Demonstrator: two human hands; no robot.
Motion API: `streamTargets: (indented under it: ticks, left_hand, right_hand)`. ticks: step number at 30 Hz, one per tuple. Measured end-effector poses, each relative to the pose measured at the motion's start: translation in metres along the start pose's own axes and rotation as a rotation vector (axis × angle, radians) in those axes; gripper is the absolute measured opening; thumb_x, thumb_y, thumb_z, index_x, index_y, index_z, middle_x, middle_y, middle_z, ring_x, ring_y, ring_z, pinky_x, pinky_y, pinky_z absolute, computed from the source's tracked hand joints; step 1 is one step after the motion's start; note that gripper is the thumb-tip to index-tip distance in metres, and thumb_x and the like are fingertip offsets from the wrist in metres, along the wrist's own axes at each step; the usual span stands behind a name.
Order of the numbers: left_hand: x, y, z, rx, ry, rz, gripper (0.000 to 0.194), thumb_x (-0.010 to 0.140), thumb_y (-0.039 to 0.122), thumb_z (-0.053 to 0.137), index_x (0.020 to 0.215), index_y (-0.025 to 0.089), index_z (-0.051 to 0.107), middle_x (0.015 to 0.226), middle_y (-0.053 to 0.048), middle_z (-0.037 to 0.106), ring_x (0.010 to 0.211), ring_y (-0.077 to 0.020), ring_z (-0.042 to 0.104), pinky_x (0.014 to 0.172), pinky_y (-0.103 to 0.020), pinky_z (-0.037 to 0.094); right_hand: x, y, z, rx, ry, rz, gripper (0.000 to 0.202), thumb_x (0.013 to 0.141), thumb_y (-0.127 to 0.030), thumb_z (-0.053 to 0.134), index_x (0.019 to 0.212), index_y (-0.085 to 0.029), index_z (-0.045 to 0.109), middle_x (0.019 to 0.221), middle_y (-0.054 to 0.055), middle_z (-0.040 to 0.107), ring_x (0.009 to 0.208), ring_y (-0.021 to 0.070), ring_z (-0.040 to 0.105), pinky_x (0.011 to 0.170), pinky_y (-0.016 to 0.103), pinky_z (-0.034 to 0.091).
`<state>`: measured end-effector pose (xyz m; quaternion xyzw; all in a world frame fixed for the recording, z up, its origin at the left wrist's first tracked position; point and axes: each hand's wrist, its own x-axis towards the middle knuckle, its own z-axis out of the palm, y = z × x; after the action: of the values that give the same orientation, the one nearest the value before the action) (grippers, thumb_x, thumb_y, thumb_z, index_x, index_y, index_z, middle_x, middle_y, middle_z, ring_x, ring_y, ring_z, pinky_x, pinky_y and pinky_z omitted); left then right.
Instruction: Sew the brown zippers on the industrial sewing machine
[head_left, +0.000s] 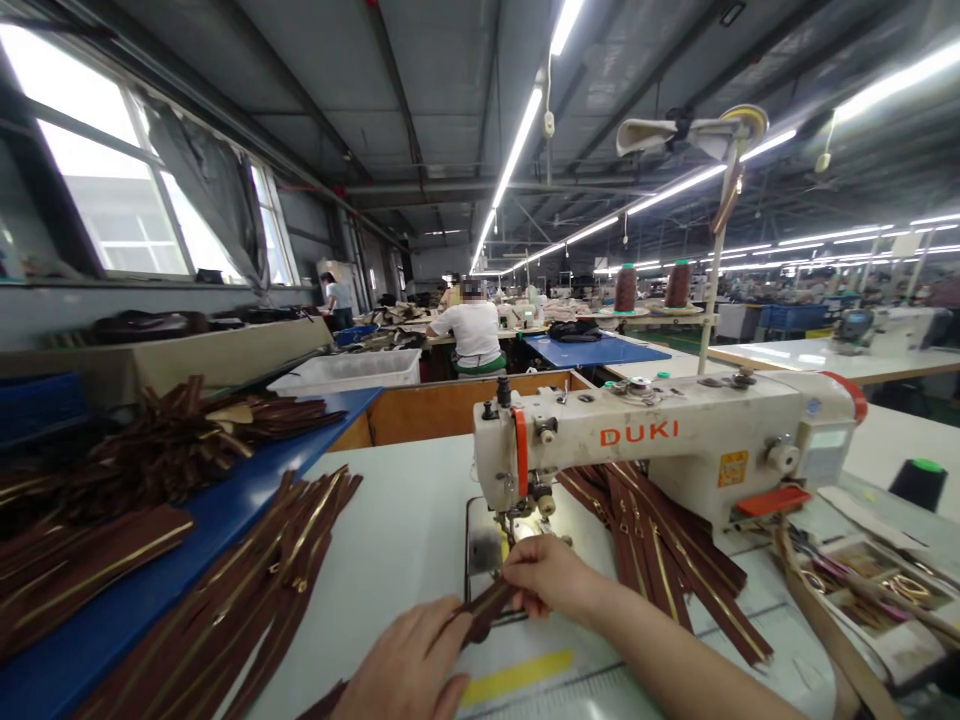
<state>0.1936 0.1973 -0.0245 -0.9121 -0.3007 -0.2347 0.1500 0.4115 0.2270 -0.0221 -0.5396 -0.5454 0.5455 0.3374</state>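
A white sewing machine [600,430] lettered DUKI stands on the pale table. In front of its needle, a brown strip [489,604] runs between my two hands. My right hand [546,577] pinches the strip's far end close to the presser foot. Lower and to the left, my left hand [416,655] has its fingers closed over the nearer part of the same strip. Brown zippers with gold teeth [277,570] lie in a bundle left of my hands. More brown zippers [660,540] lie under the machine's arm.
A blue board [217,520] at the left carries heaps of brown zippers. An open box of metal rings [874,600] sits at the right, near a black thread cone [919,484]. A thread stand pole [712,290] rises behind the machine. Ahead, a person in white [476,335] sits.
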Motion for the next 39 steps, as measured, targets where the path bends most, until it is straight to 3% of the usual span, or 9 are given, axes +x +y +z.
streamTargets:
  ticks: [4,10,14,17,21,24,31,39]
  left_hand:
    - [0.034,0.022,0.016,-0.032,-0.050,0.036,0.036,0.076,0.004,0.044,0.106,0.018,0.057,0.101,-0.008,0.068,0.089,-0.0239,0.064,0.082,-0.039,0.055]
    - [0.045,0.016,0.031,-0.223,-0.056,0.061,0.025,0.085,0.003,0.041,0.090,0.016,0.062,0.085,-0.006,0.065,0.079,-0.0198,0.062,0.074,-0.033,0.056]
    - [0.044,0.015,0.029,-0.308,-0.033,0.034,0.026,0.089,0.008,0.039,0.084,0.017,0.063,0.083,-0.005,0.064,0.080,-0.0180,0.060,0.073,-0.030,0.055]
    - [0.046,0.016,0.028,-0.371,-0.024,-0.036,0.026,0.090,0.012,0.040,0.082,0.019,0.064,0.082,-0.004,0.064,0.080,-0.0175,0.060,0.073,-0.030,0.054]
    - [0.047,0.017,0.027,-0.442,-0.021,-0.113,0.025,0.090,0.016,0.041,0.082,0.018,0.065,0.081,-0.005,0.064,0.080,-0.0185,0.060,0.073,-0.032,0.054]
    - [0.047,0.017,0.027,-0.465,-0.033,-0.143,0.025,0.090,0.017,0.042,0.082,0.019,0.065,0.080,-0.005,0.065,0.079,-0.0185,0.060,0.072,-0.032,0.053]
    - [0.047,0.016,0.025,-0.535,-0.063,-0.221,0.022,0.088,0.016,0.045,0.082,0.020,0.066,0.082,-0.004,0.066,0.081,-0.0185,0.061,0.074,-0.032,0.053]
    - [0.044,0.012,0.026,-0.564,-0.064,-0.240,0.023,0.085,0.011,0.049,0.091,0.021,0.069,0.085,-0.003,0.067,0.083,-0.0170,0.063,0.076,-0.029,0.054]
  right_hand:
    - [0.003,0.000,-0.007,-0.017,-0.037,0.020,0.017,0.081,-0.027,0.055,0.068,-0.016,0.056,0.046,-0.007,0.054,0.034,0.0058,0.043,0.039,0.018,0.035]
    - [0.002,0.006,-0.016,-0.091,0.004,-0.034,0.015,0.082,-0.018,0.049,0.075,-0.016,0.062,0.043,-0.008,0.049,0.035,0.0072,0.043,0.044,0.020,0.036]
    - [-0.010,0.013,-0.030,-0.216,0.117,-0.289,0.022,0.076,-0.006,0.050,0.086,-0.017,0.065,0.060,-0.004,0.057,0.058,0.0101,0.052,0.059,0.022,0.041]
    - [-0.019,0.018,-0.037,-0.339,0.120,-0.505,0.028,0.068,0.000,0.051,0.083,-0.017,0.068,0.079,0.000,0.062,0.073,0.0123,0.055,0.067,0.023,0.043]
    - [-0.022,0.019,-0.034,-0.465,0.141,-0.591,0.022,0.066,-0.002,0.061,0.078,-0.019,0.069,0.074,-0.001,0.060,0.071,0.0127,0.054,0.069,0.024,0.042]
    - [-0.020,0.019,-0.030,-0.508,0.157,-0.615,0.011,0.072,-0.008,0.065,0.073,-0.018,0.069,0.070,-0.001,0.060,0.073,0.0132,0.055,0.070,0.024,0.041]
    - [-0.020,0.015,-0.032,-0.515,0.137,-0.616,0.013,0.077,-0.007,0.061,0.072,-0.017,0.068,0.070,0.000,0.060,0.073,0.0127,0.055,0.070,0.023,0.040]
    - [-0.018,0.018,-0.024,-0.566,0.251,-0.535,0.015,0.071,-0.005,0.060,0.062,-0.017,0.061,0.063,-0.002,0.053,0.067,0.0128,0.050,0.064,0.023,0.035]
